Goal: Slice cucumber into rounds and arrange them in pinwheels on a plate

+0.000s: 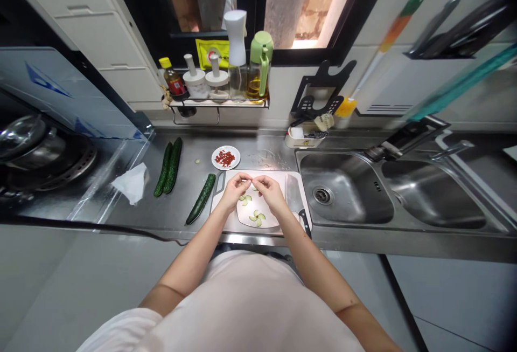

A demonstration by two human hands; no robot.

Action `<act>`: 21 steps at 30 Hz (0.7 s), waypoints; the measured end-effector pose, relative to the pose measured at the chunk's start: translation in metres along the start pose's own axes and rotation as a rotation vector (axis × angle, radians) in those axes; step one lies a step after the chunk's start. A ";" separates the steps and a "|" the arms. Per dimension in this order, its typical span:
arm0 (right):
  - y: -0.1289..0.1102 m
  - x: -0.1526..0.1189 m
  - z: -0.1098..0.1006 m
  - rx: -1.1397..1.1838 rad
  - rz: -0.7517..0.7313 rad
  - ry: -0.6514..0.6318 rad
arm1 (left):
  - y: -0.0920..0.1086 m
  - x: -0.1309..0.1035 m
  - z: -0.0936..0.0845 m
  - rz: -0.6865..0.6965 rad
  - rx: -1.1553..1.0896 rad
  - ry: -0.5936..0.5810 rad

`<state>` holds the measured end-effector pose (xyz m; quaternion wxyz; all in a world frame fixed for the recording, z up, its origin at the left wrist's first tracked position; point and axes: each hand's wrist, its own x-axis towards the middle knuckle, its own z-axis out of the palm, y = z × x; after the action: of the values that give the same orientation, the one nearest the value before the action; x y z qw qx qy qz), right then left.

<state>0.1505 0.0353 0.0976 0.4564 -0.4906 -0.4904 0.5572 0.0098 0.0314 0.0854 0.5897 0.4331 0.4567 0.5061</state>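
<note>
My left hand and my right hand meet fingertip to fingertip above a white plate. Both pinch, and whatever small piece lies between the fingers is too tiny to make out. Thin cucumber slices lie on the plate in pinwheel shapes, some partly hidden by my hands. Under the plate is a cutting board. A kitchen knife with a black handle rests on the board's right side. Behind the board, a small white dish holds chopped red pieces.
One cucumber lies left of the board, with two more cucumbers farther left near a crumpled white tissue. A double sink is on the right. A pot stands far left. Bottles line a wall rack.
</note>
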 end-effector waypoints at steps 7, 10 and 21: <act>0.006 0.002 -0.001 -0.188 -0.141 0.022 | 0.003 -0.003 -0.007 0.018 0.125 0.063; 0.010 0.003 -0.001 -0.274 -0.187 0.023 | 0.001 -0.003 -0.009 0.037 0.233 0.076; 0.041 0.013 -0.004 -0.563 -0.218 -0.042 | -0.021 0.002 -0.028 0.085 0.422 0.176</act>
<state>0.1524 0.0442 0.0549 0.3493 -0.5307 -0.6848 0.3570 -0.0133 0.0328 0.0591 0.4224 0.5199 0.5832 0.4596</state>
